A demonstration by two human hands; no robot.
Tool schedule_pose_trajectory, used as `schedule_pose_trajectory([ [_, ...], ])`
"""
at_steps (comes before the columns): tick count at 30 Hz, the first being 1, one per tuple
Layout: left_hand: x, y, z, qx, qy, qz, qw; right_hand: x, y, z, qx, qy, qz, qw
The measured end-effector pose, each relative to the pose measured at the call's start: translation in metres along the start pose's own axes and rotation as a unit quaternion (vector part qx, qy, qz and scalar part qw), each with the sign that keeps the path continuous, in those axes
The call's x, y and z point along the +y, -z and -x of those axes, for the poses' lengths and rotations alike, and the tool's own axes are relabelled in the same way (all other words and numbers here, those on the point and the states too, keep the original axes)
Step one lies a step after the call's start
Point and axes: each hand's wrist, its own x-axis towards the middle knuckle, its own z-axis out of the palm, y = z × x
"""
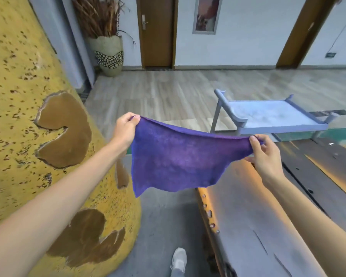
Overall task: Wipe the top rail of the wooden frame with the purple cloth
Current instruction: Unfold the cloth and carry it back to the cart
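Note:
The purple cloth [174,160] hangs spread out in the air in front of me. My left hand [126,129] pinches its upper left corner and my right hand [265,154] pinches its upper right corner. Its lower edge droops free. Below and to the right lies a long wooden piece [248,226] with an orange-lit edge and several holes along its left side; I cannot tell which part of it is the frame's top rail.
A huge yellow speckled vase [28,126] fills the left. A pale blue chair-like frame [272,116] stands behind the cloth. A smaller vase with dried plants [108,54] sits by the wall, near a brown door [158,31]. My shoe [179,258] is on the grey floor.

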Motion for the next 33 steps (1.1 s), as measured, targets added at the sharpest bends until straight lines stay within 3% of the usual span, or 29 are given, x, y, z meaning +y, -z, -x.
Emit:
schedule_pose_trajectory([
  [4, -0.009, -0.039, -0.081, -0.013, 0.052, 0.036, 0.998, 0.016, -0.021, -0.076, 0.017, -0.025, -0.021, 0.999],
  [7, -0.02, -0.072, -0.15, -0.035, 0.077, -0.003, 0.996, 0.034, -0.04, -0.144, 0.032, -0.053, -0.023, 0.998],
  [12, -0.049, -0.106, -0.235, -0.034, 0.059, -0.075, 0.995, 0.062, -0.071, -0.227, 0.017, -0.074, -0.005, 0.997],
  [19, -0.086, -0.141, -0.339, -0.051, 0.059, -0.09, 0.993, 0.105, -0.112, -0.312, 0.014, -0.096, 0.007, 0.995],
  [24, -0.114, -0.165, -0.434, -0.086, 0.043, -0.103, 0.99, 0.123, -0.148, -0.384, -0.006, -0.097, 0.039, 0.994],
  [33, -0.145, -0.2, -0.638, -0.204, -0.029, -0.151, 0.967, 0.135, -0.236, -0.522, 0.045, -0.117, 0.025, 0.992],
])
